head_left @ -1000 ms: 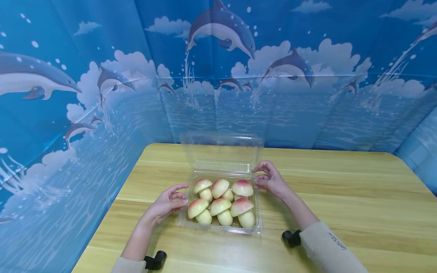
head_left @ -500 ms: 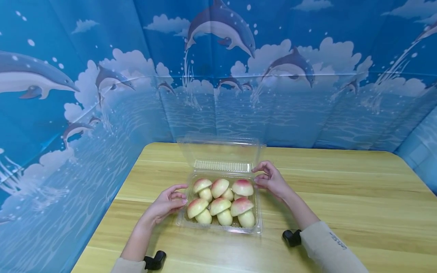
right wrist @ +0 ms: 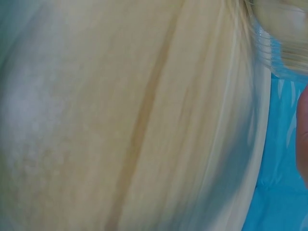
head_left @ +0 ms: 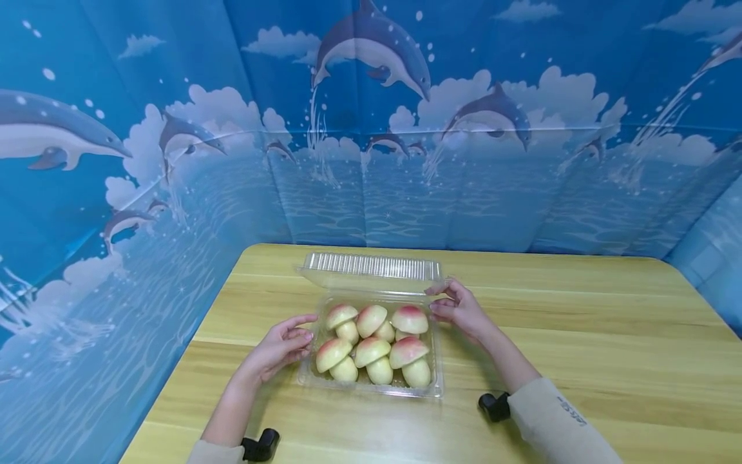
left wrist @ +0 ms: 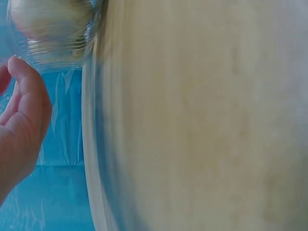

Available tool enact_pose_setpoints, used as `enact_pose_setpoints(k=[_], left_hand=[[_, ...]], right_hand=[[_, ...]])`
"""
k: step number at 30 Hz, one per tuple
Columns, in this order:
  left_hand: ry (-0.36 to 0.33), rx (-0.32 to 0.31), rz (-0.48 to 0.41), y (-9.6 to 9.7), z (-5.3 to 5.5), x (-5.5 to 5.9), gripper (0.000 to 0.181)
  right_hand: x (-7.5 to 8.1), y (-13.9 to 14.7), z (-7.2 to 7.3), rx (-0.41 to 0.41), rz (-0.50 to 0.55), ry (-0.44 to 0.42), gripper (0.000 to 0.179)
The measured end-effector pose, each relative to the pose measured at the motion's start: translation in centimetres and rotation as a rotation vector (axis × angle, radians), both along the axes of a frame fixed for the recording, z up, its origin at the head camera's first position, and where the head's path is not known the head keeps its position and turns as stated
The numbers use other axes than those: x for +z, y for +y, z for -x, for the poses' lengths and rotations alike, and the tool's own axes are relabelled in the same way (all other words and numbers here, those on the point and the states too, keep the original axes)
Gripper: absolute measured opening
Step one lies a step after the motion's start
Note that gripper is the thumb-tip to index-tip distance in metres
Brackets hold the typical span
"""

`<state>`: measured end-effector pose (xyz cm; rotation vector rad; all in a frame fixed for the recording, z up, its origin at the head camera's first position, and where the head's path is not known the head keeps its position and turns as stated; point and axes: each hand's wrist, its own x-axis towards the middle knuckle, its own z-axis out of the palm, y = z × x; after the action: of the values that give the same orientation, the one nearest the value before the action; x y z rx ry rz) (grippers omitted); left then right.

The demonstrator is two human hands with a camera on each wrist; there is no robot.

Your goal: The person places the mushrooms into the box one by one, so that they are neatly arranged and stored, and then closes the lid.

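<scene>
A clear plastic clamshell box [head_left: 371,390] holds several mushroom-shaped pieces [head_left: 379,370], pale yellow with pink-tinged caps, laid in two rows. Its ridged lid [head_left: 373,265] is raised at the back and tilted over towards the tray. On the left, my left hand [head_left: 275,351] has loosely bent fingers, with the fingertips right at the box's side wall. My right hand [head_left: 460,309] is by the back right corner, forefinger at the hinge end and thumb lower beside the tray. In the left wrist view the fingers [left wrist: 31,91] are beside the wrapped-looking clear wall; the right wrist view shows just one finger [right wrist: 302,137].
The box sits on a light wood-grain table [head_left: 580,322] with rounded back corners. Close behind the table's back edge hangs a blue curtain [head_left: 406,200] printed with dolphins. Black wrist devices [head_left: 494,407] sit at both sleeve cuffs.
The lid has swung forward and down from nearly upright, so its upper edge is lower. Both hands have stayed almost in place beside the box.
</scene>
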<state>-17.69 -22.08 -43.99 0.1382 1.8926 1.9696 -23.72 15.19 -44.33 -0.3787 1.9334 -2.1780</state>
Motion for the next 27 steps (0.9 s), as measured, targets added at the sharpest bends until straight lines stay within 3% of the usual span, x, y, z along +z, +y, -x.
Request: enact_pose_setpoints(k=[7,11,18,27], left_hand=[[-0.023,0.013,0.021,0.1,0.1,0.4,0.048],[-0.031,0.000,0.032,0.1,0.1,0.9,0.056],[-0.061,-0.072,-0.021,-0.4,0.0,2.0,0.082],[-0.130,-0.164,0.061,-0.6,0.5,3.4,0.088]], right_hand=[[0.0,-0.1,-0.1,-0.010,-0.008,-0.036,0.023],[0.1,0.0,-0.2,-0.018,-0.009,-0.053,0.026],[0.1,0.0,-0.3,-0.032,-0.034,-0.035,0.027],[-0.1,0.3,-0.3,-0.064,-0.088,-0.023,0.027]])
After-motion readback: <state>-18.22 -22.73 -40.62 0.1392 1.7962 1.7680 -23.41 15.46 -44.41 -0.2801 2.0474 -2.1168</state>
